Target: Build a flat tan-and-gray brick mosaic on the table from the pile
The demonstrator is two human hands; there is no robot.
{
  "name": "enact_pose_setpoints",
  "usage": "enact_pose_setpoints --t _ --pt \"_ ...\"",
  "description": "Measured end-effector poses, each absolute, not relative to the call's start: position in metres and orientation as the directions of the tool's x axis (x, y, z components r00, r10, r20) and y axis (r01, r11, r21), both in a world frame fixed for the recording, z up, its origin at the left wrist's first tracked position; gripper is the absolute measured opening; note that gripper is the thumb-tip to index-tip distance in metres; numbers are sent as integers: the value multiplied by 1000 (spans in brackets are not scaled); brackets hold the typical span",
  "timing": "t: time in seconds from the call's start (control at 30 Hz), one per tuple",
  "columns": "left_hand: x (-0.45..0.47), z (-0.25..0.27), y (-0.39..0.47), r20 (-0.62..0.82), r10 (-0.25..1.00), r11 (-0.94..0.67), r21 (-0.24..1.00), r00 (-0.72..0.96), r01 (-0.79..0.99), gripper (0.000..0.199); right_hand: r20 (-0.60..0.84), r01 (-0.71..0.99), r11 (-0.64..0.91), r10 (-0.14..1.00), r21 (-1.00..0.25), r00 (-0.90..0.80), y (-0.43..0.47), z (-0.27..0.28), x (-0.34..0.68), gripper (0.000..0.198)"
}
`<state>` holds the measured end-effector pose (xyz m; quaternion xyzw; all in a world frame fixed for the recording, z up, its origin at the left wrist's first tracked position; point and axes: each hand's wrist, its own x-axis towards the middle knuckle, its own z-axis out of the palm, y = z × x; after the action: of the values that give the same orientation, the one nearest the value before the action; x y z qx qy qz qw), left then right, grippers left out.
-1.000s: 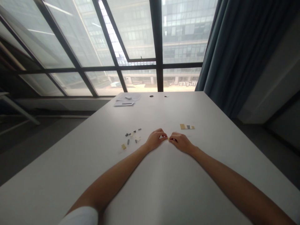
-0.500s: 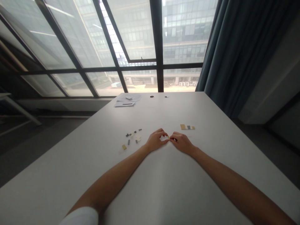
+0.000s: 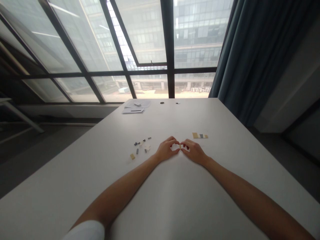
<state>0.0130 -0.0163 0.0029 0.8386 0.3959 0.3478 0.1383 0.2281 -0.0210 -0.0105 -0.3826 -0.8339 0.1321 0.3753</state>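
Note:
My left hand (image 3: 168, 148) and my right hand (image 3: 193, 151) meet over the middle of the white table. Between their fingertips stands a small tan building brick (image 3: 180, 146), pinched from both sides; its exact shape is too small to make out. Just beyond my right hand lies a flat row of tan, white and grey bricks (image 3: 200, 135). Left of my left hand, loose pieces are scattered: a tan brick (image 3: 132, 156), a grey brick (image 3: 137, 151), a dark grey piece (image 3: 149, 138) and several white ones.
Papers (image 3: 133, 110) with a small white object on top lie at the table's far left corner. Two round cable holes, one of them a dark disc (image 3: 162, 103), sit near the far edge. Windows rise behind the table (image 3: 155, 200), and a blue curtain (image 3: 237, 66) hangs at the right.
The tan brick now shows upright between the fingertips, where less of it showed before. My right fingers have spread slightly around it. The scattered pieces have not moved.

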Motion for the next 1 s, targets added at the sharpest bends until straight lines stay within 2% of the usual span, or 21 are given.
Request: enact_pose_setpoints --t 0.4,1.0 --pt "13 4 -20 476 753 -655 480 454 583 20 543 482 702 712 -524 -446 -21 -10 228 20" --pt "13 4 -21 436 777 -627 463 455 627 20 544 505 701 711 -503 -445 -20 -11 228 17"
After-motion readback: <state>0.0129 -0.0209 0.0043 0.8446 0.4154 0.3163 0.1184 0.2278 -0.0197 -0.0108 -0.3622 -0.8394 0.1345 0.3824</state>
